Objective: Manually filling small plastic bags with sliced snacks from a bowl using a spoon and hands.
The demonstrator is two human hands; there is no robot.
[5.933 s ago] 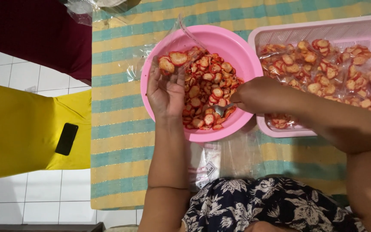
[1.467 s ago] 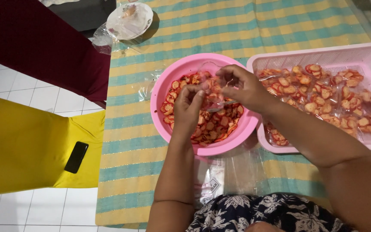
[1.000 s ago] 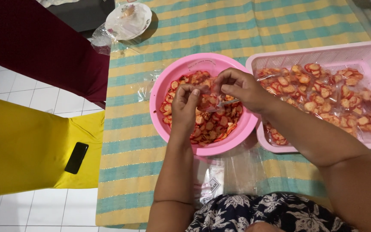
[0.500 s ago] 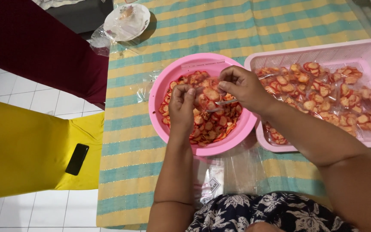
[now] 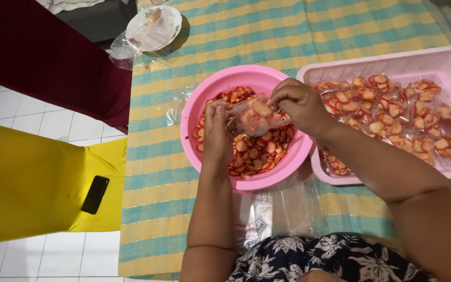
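A round pink bowl [image 5: 204, 99] holds many red-edged round crackers [image 5: 257, 154]. Over the bowl I hold a small clear plastic bag [image 5: 254, 112] with several crackers in it. My left hand [image 5: 216, 130] grips the bag's left edge. My right hand [image 5: 298, 104] pinches the bag's right edge from above; a thin metal spoon handle [image 5: 267, 129] shows just below it. To the right stands a pink perforated plastic basket [image 5: 408, 62] filled with packed cracker bags [image 5: 392, 117].
A green and yellow striped cloth [image 5: 288, 31] covers the table. Empty clear bags [image 5: 283, 209] lie at its near edge. A covered white dish [image 5: 153, 27] sits at the far left. A black phone [image 5: 95, 194] rests on yellow fabric [image 5: 32, 183]; maroon fabric [image 5: 53, 57] lies beyond.
The bag has risen slightly above the crackers, with both hands now stretched on its edges. The camera view has shifted a little.
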